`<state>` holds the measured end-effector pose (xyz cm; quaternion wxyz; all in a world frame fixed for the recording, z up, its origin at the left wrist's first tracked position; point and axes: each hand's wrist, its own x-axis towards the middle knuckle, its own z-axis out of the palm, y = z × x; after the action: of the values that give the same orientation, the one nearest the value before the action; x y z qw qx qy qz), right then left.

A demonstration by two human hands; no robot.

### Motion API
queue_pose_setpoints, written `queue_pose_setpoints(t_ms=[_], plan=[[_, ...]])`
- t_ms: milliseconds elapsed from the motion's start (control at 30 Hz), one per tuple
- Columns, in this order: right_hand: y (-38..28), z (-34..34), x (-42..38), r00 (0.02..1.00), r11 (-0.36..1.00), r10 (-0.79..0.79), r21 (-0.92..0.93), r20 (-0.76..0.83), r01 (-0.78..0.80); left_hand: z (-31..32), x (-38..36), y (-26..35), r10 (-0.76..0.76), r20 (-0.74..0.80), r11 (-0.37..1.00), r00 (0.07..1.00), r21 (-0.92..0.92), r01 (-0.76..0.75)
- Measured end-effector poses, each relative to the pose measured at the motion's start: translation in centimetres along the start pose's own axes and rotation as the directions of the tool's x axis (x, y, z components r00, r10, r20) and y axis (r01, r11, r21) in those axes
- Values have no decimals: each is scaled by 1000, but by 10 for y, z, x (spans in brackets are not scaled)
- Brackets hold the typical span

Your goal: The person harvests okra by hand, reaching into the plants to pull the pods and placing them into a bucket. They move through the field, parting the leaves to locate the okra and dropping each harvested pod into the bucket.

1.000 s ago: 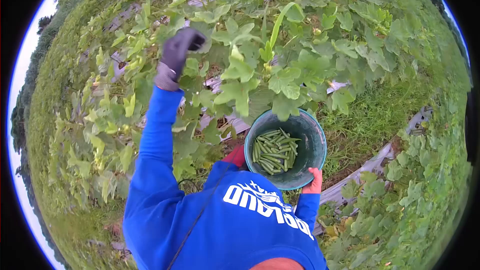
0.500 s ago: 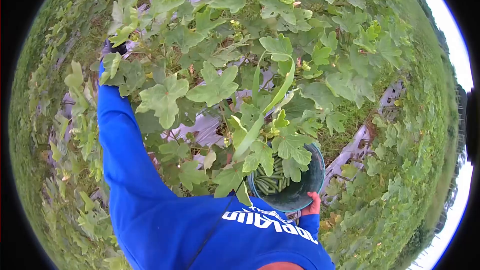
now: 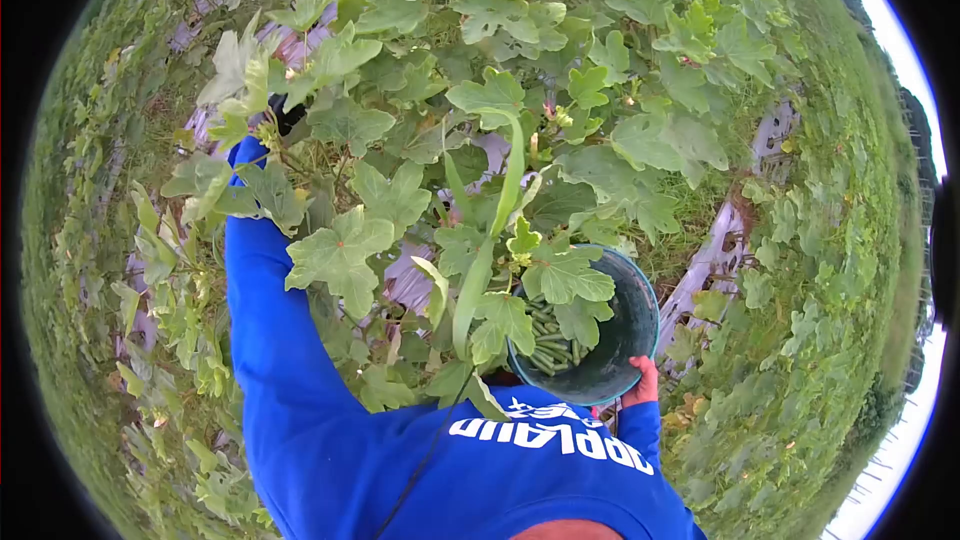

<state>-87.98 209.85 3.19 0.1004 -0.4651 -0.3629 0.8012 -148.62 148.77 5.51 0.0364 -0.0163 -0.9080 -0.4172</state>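
Observation:
My left hand (image 3: 287, 114), in a dark glove, reaches far out among the leafy stems at the upper left. Leaves cover most of it, so its fingers and anything in them are hidden. Down at the lower right, my right hand (image 3: 643, 380) grips the rim of a dark green bucket (image 3: 632, 310) close to my body. Inside, slim green okra pods (image 3: 552, 348) lie heaped on the left side. Lobed okra leaves (image 3: 565, 275) hang over the bucket's near-left rim and hide part of the pods.
Tall okra plants (image 3: 345, 250) stand thick in front of me, and a long bent leaf blade (image 3: 480, 275) rises before my chest. Pale plastic sheeting (image 3: 705, 265) covers strips of ground. Grass grows between rows. A thin dark cord (image 3: 425, 465) crosses my blue shirt.
My left hand has shifted right and slightly lower in view, among the leaves. The bucket and my right hand sit a little higher and further right. The whole view has shifted slightly.

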Motion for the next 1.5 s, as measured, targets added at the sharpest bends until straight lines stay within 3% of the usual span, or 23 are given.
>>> queue_pose_setpoints(t_ms=[100,200,467,633,867,967,1033,1100,1167,1267,1333,1400,1467,1500], plan=[[-2,-9,6,1000,999,-9,33,-11,10,22,-52,5,-27,46,995,999,95,22],[-6,-31,25,997,1000,-8,5,81,8,56,-103,9,-82,79,982,993,178,67],[-40,-64,63,983,1000,-9,23,182,5,115,-233,39,-228,10,933,974,289,215],[-62,-88,80,969,997,46,47,241,-59,132,-300,46,-337,-85,894,938,282,347],[-86,-112,79,976,996,-53,85,209,35,146,-357,52,-428,-258,881,866,94,463],[-100,-112,68,977,991,-52,134,206,25,130,-361,67,-402,-359,915,842,-174,363],[-106,-123,75,975,987,-28,161,223,-8,111,-357,94,-334,-434,900,837,-410,147],[-113,-134,85,971,983,-50,181,236,6,81,-359,133,-214,-459,793,862,-598,-121],[-128,-134,89,960,984,-43,177,276,-7,61,-377,201,-121,-393,681,911,-701,-212],[-153,-127,84,955,991,-55,133,291,16,105,-431,396,-48,-199,686,979,-719,-113],[-165,-130,89,945,993,-67,112,320,32,147,-449,452,135,-30,701,990,-703,-117],[-177,-131,97,935,994,-86,93,345,57,210,-472,507,183,83,811,979,-576,-103],[-187,-123,99,933,995,-77,86,351,50,248,-479,541,206,366,919,908,-390,-51],[-190,-124,105,929,995,-79,86,362,51,264,-473,547,278,471,960,837,-163,-227]])
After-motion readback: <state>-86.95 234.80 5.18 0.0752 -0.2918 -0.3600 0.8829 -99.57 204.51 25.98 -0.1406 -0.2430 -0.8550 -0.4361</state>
